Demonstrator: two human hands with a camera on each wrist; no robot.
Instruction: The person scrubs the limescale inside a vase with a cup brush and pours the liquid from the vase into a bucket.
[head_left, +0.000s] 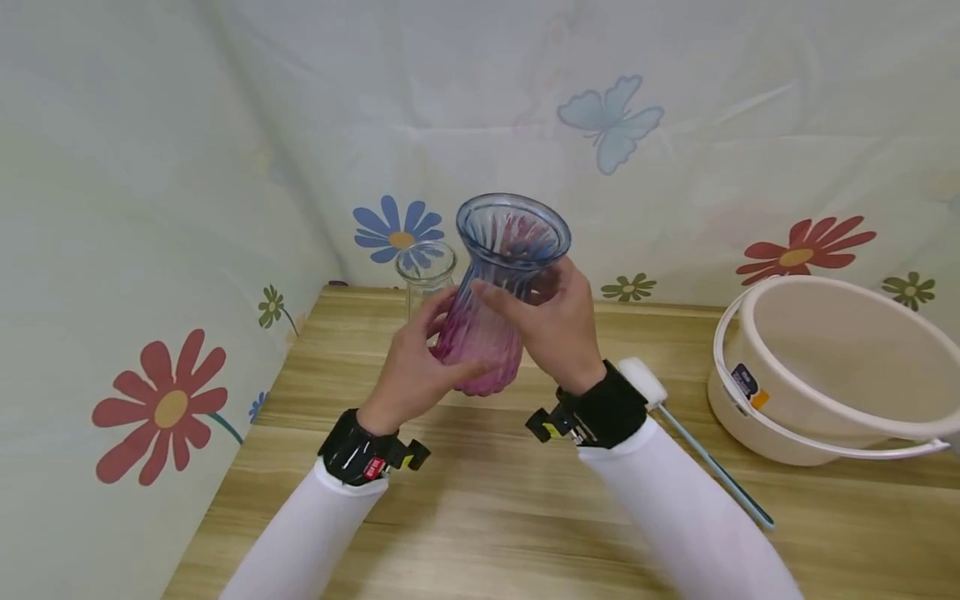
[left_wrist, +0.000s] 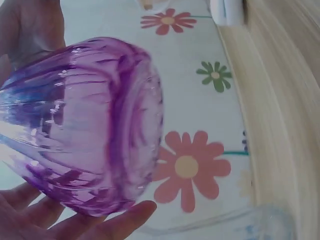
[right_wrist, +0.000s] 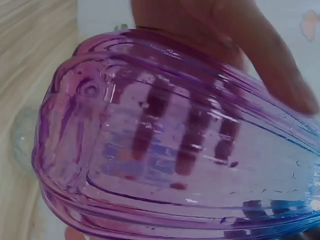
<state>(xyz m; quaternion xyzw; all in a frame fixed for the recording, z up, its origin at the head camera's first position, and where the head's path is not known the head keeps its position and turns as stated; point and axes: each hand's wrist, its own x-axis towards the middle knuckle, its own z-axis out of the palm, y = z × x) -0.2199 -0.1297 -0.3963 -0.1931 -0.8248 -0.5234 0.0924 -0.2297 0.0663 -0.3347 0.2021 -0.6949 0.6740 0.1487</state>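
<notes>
A ribbed glass vase [head_left: 476,333], blue at the flared rim and pink-purple lower down, is held between both hands above the table, mouth up and slightly tilted. My left hand [head_left: 408,362] grips its lower body, thumb across the near side. Higher up, my right hand [head_left: 562,325] holds it just below the rim, with the thumb on the front. In the left wrist view the purple base of the vase [left_wrist: 90,125] shows, with fingertips beside it. Fingers show through the glass body [right_wrist: 150,185] in the right wrist view. Behind the left hand stands a clear glass vase [head_left: 426,271], partly hidden.
A beige bucket [head_left: 795,417] with a white handle stands on the right of the wood-grain table [head_left: 480,533]. A white-headed brush [head_left: 705,454] with a blue-grey handle lies beside the right forearm. Flower-patterned sheeting [head_left: 450,100] hangs behind and to the left.
</notes>
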